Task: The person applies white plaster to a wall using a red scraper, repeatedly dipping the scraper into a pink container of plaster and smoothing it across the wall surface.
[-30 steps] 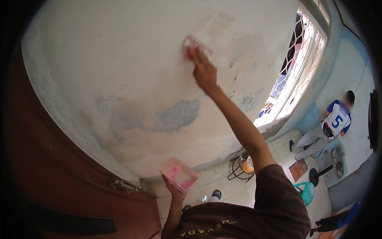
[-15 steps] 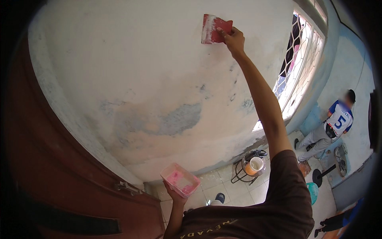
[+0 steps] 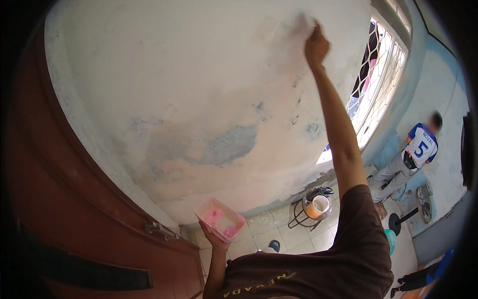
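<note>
My right hand (image 3: 316,47) is stretched high up against the pale, patchy wall (image 3: 199,89), its fingers closed around a flat scraper (image 3: 302,22) that shows only as a pale blur at the fingertips. My left hand (image 3: 213,240) is low, near my chest. It holds up a small pink square tray (image 3: 221,219) from below, with pink paste inside. A grey-blue bare patch (image 3: 229,147) lies on the wall between the two hands.
A brown wooden door (image 3: 74,214) with a metal latch fills the left. A window with a white grille (image 3: 381,84) is to the right. Below it, another person (image 3: 416,149) crouches on the tiled floor. A metal stand (image 3: 311,212) carries an orange and white cup.
My right hand has swept the scraper up and to the right across the wall. The red blade seen clearly half a second ago is now a blur. The tray hand stays put.
</note>
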`<state>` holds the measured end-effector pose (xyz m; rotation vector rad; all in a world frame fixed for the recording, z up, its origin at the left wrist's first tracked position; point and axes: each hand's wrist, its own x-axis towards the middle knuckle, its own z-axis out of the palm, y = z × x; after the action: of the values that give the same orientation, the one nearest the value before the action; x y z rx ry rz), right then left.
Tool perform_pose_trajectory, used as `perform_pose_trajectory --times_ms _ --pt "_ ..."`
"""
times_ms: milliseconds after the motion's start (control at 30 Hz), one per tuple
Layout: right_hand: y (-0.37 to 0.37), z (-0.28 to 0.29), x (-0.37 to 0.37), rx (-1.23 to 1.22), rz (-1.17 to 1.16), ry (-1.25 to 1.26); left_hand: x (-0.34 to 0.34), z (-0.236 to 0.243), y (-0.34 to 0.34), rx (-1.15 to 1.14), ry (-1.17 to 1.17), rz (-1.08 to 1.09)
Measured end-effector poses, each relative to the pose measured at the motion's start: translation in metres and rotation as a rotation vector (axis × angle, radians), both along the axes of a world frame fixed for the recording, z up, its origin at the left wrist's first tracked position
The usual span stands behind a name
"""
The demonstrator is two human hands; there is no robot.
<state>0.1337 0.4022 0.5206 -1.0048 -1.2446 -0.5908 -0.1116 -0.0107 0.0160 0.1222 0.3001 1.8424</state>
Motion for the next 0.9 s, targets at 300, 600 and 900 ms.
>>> perform_pose_trajectory --times_ms 300,600,900 --pt "-0.104 -0.176 -0.161 0.033 0.380 -0.787 0.002 -0.008 -0.009 -0.015 -0.006 -0.141" --pt "-0.072 0.008 -0.045 0.253 0.244 -0.150 0.014 0.001 -0.025 -0.019 -0.013 -0.100" --pt "-0.112 -0.179 -0.171 -0.002 0.331 -0.547 0.022 0.005 -0.046 -0.048 0.253 0.049"
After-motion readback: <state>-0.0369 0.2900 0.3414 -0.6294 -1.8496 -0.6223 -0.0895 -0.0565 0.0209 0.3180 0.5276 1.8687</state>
